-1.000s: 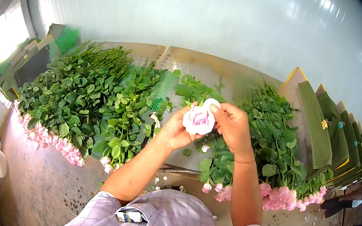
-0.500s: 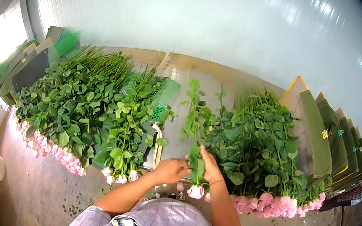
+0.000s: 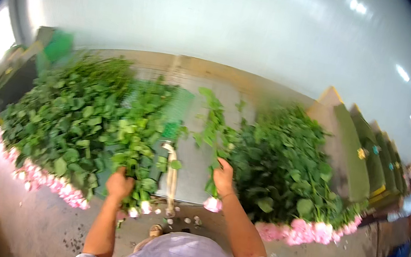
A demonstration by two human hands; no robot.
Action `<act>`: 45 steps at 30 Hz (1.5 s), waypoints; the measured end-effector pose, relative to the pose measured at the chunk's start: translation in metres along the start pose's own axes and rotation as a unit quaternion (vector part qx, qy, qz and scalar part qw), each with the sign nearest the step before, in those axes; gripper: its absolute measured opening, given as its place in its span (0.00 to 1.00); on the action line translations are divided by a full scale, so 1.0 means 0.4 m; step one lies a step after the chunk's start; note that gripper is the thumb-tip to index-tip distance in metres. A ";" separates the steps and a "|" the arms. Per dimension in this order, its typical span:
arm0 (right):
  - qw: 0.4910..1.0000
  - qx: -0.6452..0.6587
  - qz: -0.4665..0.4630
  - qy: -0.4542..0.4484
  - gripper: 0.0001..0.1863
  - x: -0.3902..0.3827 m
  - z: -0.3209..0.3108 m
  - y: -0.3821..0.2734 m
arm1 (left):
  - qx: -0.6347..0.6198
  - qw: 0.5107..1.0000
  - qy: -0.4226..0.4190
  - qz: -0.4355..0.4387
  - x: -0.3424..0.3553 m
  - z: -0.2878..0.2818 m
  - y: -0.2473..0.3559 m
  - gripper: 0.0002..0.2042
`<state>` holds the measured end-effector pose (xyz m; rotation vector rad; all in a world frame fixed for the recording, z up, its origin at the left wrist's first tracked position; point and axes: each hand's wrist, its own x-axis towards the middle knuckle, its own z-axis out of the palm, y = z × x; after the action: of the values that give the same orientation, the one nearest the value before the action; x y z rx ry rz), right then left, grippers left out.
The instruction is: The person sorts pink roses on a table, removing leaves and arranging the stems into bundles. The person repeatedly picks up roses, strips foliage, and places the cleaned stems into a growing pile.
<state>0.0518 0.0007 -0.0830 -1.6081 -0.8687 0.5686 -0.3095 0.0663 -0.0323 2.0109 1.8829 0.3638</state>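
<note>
My right hand (image 3: 223,178) is closed round the leafy stem of a pink rose (image 3: 213,204); its bloom hangs just below the hand and its leaves reach up the table. My left hand (image 3: 119,185) is at the lower left edge of a small bunch of pink roses (image 3: 141,145), near its blooms. Blur and leaves hide the left fingers, so their grip does not show. Right of the small bunch, a pale strap (image 3: 171,174) hangs over the front edge of the metal table (image 3: 194,167).
Large rose piles lie on the left (image 3: 66,122) and right (image 3: 285,168), blooms toward me. Green mesh (image 3: 179,108) lies under the small bunch. Clipped green boards (image 3: 351,157) stand at right. Fallen petals (image 3: 196,219) dot the floor. A person (image 3: 408,206) is at far right.
My left hand has left the single rose and moved left to the small bunch. My right hand keeps hold of the rose. The whole view has shifted and blurred slightly.
</note>
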 end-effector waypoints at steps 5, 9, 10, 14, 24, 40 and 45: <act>0.984 -0.019 -0.169 0.049 0.13 -0.069 -0.266 -0.372 | -0.191 0.971 0.084 0.118 0.023 -0.041 -0.124 0.11; 0.995 -0.055 -0.032 0.080 0.21 -0.199 -0.537 -0.688 | -0.487 0.869 -0.088 -0.028 0.026 -0.124 -0.092 0.13; 0.993 -0.053 -0.066 0.079 0.22 -0.199 -0.609 -0.682 | -0.524 0.844 -0.107 -0.042 0.018 -0.157 -0.050 0.15; 0.972 -0.223 -0.030 0.070 0.19 -0.166 -0.902 -0.558 | -0.575 0.805 -0.143 0.009 0.051 -0.214 0.055 0.20; 0.984 0.034 -0.061 -0.165 0.21 -0.143 -0.352 -0.512 | -0.534 0.829 -0.140 0.091 -0.123 -0.081 0.458 0.19; 0.976 -0.191 -0.057 -0.083 0.17 -0.081 0.037 -0.081 | -0.415 0.903 -0.076 -0.086 0.074 -0.130 -0.102 0.08; 0.914 0.165 0.230 -0.291 0.23 -0.129 0.267 -0.291 | -0.733 0.595 -0.221 -0.246 0.084 -0.160 -0.052 0.09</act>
<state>-0.0877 0.0324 0.0020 -1.3376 -0.7538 1.5051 -0.3528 0.1060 0.0147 0.3339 0.9351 0.7763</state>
